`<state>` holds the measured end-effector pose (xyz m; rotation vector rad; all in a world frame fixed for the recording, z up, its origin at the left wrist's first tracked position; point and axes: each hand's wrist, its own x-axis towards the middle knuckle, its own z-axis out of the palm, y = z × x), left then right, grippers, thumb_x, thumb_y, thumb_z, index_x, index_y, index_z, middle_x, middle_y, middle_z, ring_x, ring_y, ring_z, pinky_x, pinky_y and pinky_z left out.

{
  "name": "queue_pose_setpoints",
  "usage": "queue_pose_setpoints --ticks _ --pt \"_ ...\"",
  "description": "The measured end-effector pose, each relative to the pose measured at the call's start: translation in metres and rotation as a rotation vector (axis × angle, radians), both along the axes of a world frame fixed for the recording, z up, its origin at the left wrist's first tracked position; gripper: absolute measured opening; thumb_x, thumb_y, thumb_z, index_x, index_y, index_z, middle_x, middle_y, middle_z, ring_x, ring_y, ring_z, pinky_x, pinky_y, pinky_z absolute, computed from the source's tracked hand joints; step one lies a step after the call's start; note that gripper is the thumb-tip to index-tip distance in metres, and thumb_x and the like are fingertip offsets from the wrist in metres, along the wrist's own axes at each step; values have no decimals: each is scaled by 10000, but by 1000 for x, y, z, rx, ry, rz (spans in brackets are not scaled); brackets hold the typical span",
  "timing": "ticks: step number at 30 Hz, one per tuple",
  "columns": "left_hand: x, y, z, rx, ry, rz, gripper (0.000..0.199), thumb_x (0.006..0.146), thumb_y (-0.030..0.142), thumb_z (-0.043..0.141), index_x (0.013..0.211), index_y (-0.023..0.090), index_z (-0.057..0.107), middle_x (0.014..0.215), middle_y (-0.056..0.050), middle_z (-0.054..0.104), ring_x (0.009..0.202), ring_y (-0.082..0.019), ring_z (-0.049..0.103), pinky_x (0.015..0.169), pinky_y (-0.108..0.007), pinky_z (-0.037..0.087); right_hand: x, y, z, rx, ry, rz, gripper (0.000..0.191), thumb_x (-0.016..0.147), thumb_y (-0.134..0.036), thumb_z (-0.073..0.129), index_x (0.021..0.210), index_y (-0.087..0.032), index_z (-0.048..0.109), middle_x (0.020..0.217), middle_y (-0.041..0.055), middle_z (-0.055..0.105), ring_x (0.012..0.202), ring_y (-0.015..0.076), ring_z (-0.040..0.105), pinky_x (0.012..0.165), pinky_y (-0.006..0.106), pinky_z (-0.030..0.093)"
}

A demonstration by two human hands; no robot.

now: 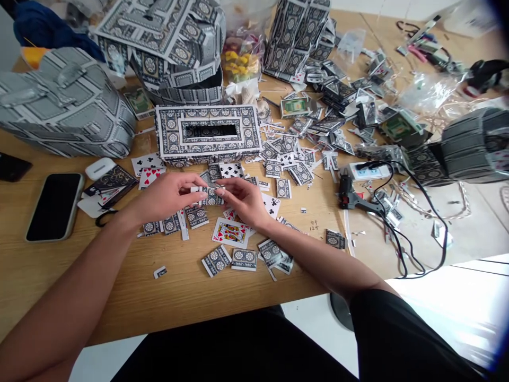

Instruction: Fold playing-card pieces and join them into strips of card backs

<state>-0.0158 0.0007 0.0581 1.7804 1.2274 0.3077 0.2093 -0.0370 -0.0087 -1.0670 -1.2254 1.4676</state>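
Fingers: the left hand (163, 197) and right hand (244, 200) meet above the counter (119, 297), their fingertips closed in a pinch on opposite ends of a small card piece (211, 196).

Held piece: a short cut strip of playing card with a dark patterned back, lying between the two sets of fingertips and partly hidden by them.

Just below the fingers: a king of hearts (230, 232) lies face up, with patterned card strips (217, 261) scattered nearby.

Just right of the fingers: a face-up club card (271, 206) lies partly under the right hand.

Left of the fingers: a phone (54, 207) rests on the counter.

Ahead of the fingers: a rectangular card box (170, 132) with a slot in its top looks complete, and larger card models (67, 103) stand behind and beside it.

Far right of the fingers: a glue gun (347, 192) sits beside a looping black cable (445, 233).

Done so far: the box and larger models stand assembled.

Left over: many cut strips and whole cards lie loose around the fingers, unattached to any model.
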Motion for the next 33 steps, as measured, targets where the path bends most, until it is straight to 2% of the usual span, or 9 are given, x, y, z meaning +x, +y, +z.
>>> queue_pose_setpoints --ticks 4,7,14,19,24,27,31,33 --pt "1 0 2 40 -11 33 321 876 473 713 1039 199 744 656 31 627 599 -127 525 565 -250 398 -1 2 4 -54 91 -26 480 740 -534 924 982 -205 672 818 -1 718 670 119 673 649 286 601" --pt "2 0 4 36 -2 17 313 871 476 709 1013 198 737 671 28 634 607 -126 523 576 -255 400 -1 2 4 -77 88 -32 493 714 -546 939 930 -213 647 800 1 713 655 122 662 628 289 594" --pt "0 2 3 17 36 11 307 879 499 683 970 208 718 692 6 658 630 -146 544 584 -275 393 0 3 -1 -59 47 -38 513 737 -608 900 936 -214 639 836 -2 704 633 103 624 577 264 558" --pt "-4 4 1 -23 65 26 326 875 503 682 1014 210 715 714 -4 705 637 -160 591 597 -278 432 -3 1 -8 -21 31 -31 496 788 -603 864 1022 -226 640 882 3 701 702 115 636 623 269 570" --pt "-7 5 -2 -13 17 39 324 868 505 735 1024 222 722 746 -1 721 647 -150 607 604 -267 453 0 -3 -4 47 -9 23 427 814 -522 863 991 -231 606 780 -41 631 657 97 572 608 258 505" --pt "-4 4 -1 28 -34 96 327 863 468 771 1064 217 714 787 -11 721 684 -146 608 626 -266 459 1 -4 3 41 -25 92 440 794 -499 875 971 -231 574 724 -64 592 614 89 526 573 250 458" --pt "6 0 4 60 -67 185 331 853 415 791 1090 204 695 944 -38 749 809 -157 648 711 -275 497 4 -4 9 59 -88 156 407 827 -495 842 991 -216 596 788 -31 645 686 103 569 637 253 488" --pt "9 -2 5 45 -62 174 326 836 421 792 1059 198 711 927 -33 747 805 -156 640 709 -276 500 5 -4 8 95 -108 159 381 858 -491 817 1035 -212 627 860 -6 687 751 118 610 687 256 514"
